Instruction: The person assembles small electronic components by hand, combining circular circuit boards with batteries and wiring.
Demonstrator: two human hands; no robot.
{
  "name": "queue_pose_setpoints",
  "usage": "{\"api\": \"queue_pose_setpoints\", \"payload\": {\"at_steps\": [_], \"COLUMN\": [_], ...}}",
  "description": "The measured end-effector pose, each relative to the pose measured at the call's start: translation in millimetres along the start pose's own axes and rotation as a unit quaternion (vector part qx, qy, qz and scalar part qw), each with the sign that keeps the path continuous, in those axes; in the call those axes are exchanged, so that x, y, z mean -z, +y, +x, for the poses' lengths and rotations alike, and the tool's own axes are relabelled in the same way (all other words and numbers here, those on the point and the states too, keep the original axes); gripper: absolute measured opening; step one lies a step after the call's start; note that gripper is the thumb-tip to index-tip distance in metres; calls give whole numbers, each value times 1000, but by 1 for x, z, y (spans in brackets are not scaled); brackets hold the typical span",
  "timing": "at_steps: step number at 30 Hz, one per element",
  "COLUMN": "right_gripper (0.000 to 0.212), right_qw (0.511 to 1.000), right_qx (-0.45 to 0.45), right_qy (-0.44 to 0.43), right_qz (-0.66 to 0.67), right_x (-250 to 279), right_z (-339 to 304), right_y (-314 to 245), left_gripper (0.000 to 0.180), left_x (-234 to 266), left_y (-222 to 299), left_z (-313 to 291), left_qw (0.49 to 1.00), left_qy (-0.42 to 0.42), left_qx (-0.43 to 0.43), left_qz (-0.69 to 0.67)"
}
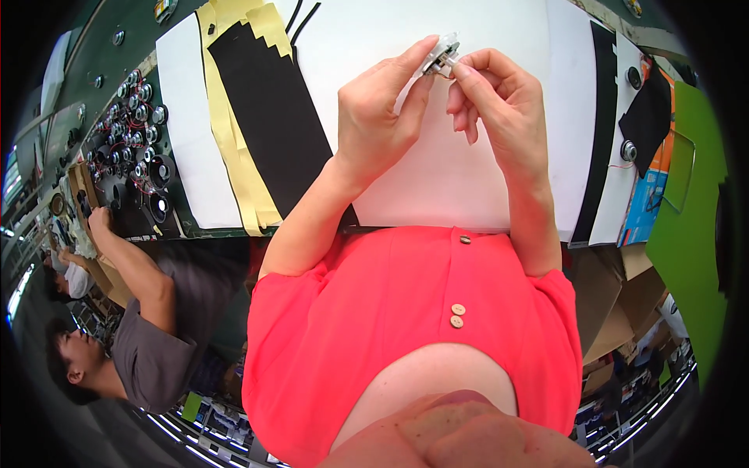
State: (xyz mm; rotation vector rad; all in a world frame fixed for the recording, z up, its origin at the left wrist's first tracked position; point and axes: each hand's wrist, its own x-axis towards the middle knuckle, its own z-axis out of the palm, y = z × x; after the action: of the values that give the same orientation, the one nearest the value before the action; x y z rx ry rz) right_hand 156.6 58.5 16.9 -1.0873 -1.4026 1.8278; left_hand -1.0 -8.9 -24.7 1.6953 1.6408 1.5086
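Note:
In front of me, over the white work surface, my left hand (382, 109) pinches a small speaker (438, 56) between thumb and fingers. It is round, pale at its rim and dark inside, and tilted on edge. My right hand (503, 97) is closed at its near side, thumb and index finger pressed together against a small pale piece there. A short thin wire seems to hang below it; the finger contact hides the details. Left of my hands lies a black sheet (269, 117) with a stepped far edge, on yellow backing paper (234, 148).
Many small speakers with red wires (129, 132) crowd the table at the left. A co-worker's hand (100, 222) reaches to a cardboard box beside them. At the right lie a black strip (597, 132), a black cloth-like piece (647, 117) and a loose speaker (629, 150).

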Motion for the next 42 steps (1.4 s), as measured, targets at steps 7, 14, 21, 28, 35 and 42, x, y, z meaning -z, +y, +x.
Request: {"api": "queue_pose_setpoints", "payload": {"at_steps": [7, 14, 21, 28, 35, 42], "right_gripper": [18, 17, 15, 16, 15, 15], "right_qw": [999, 999, 999, 999, 996, 997], "right_qx": [-17, -15, -23, -16, -28, -26], "right_qy": [-17, -28, -34, -50, -57, -52], "right_qz": [27, 44, 2, 6, -57, -54], "right_x": [3, 5, 8, 6, 8, 6], "right_z": [3, 4, 5, 5, 4, 6], "right_y": [-4, 0, -3, -5, -9, -7], "left_gripper": [46, 44, 43, 44, 44, 43], "left_x": [0, 1, -2, 1, 2, 3], "left_y": [3, 4, -1, -2, 0, 1], "left_z": [0, -2, 0, 0, -3, -3], "left_qw": [1000, 998, 1000, 1000, 998, 999], "left_qy": [2, -21, -3, -4, -16, -21], "left_qx": [18, 54, 12, 5, 28, 16], "left_qz": [-24, -18, -17, -30, -51, -26]}}
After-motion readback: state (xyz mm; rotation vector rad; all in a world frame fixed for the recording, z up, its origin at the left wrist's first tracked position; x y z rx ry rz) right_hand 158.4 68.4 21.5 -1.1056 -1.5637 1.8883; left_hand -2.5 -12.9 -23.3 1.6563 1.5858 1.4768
